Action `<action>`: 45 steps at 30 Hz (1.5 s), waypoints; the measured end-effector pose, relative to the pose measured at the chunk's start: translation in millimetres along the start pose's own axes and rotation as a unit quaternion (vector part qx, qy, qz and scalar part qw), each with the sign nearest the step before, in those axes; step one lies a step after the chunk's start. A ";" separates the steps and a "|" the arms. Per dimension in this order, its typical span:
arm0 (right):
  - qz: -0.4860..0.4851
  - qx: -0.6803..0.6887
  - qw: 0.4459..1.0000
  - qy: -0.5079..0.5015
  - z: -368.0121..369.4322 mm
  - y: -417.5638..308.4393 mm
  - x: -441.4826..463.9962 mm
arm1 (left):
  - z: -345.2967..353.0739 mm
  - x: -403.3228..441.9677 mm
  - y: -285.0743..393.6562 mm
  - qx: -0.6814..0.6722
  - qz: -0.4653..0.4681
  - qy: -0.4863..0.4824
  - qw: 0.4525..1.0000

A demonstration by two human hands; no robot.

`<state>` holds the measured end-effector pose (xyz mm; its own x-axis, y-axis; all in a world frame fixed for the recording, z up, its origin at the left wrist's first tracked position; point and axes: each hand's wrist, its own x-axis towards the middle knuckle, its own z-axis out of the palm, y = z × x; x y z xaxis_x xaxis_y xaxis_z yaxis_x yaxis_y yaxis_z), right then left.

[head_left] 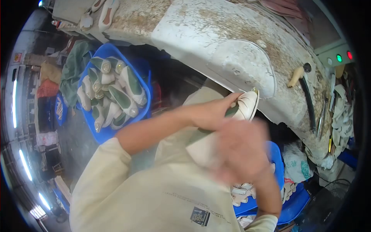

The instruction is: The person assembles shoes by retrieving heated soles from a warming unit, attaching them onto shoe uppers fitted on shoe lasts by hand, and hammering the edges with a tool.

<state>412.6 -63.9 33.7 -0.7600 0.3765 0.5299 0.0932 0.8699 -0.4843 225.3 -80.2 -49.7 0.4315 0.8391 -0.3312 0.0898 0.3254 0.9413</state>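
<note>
A cream shoe (247, 106) with a green insole and a pleated toe is held near the table's front edge, its toe pointing up and to the right. My left hand (210, 114) is closed round its side. Beside the shoe's back part is my right hand (241, 149), smeared by motion, so its fingers and anything in them cannot be made out. A pale part (203, 149) shows just left of my right hand, partly covered by it.
On the left, a blue basket (146, 83) holds several cream shoes. The stained white table (185, 27) runs across the top, with a tool with a wooden handle (295, 76) on its right. Another blue container (276, 154), a white bag (295, 166) and a fan (338, 189) are lower right.
</note>
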 end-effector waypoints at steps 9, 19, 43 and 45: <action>0.287 -0.327 0.900 0.022 -84.0 215.1 -63.3 | 11.8 10.9 -44.7 0.072 0.052 0.135 0.987; 0.435 -0.174 0.875 0.125 -33.5 117.9 -72.2 | 2.5 26.4 -48.0 0.029 0.025 0.162 0.986; 0.634 0.192 0.737 0.131 26.1 107.0 1.9 | 18.5 36.5 -57.4 0.105 0.028 0.204 0.973; 0.511 0.148 0.844 0.073 25.0 86.8 -17.1 | 15.8 33.0 -59.7 0.123 0.034 0.207 0.970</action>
<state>417.7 -2.8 -34.9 -0.2905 0.9356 -0.2007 0.4718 -0.0424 -0.8807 248.4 -78.8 -115.8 0.0512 0.9748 -0.2171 0.3072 0.1914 0.9322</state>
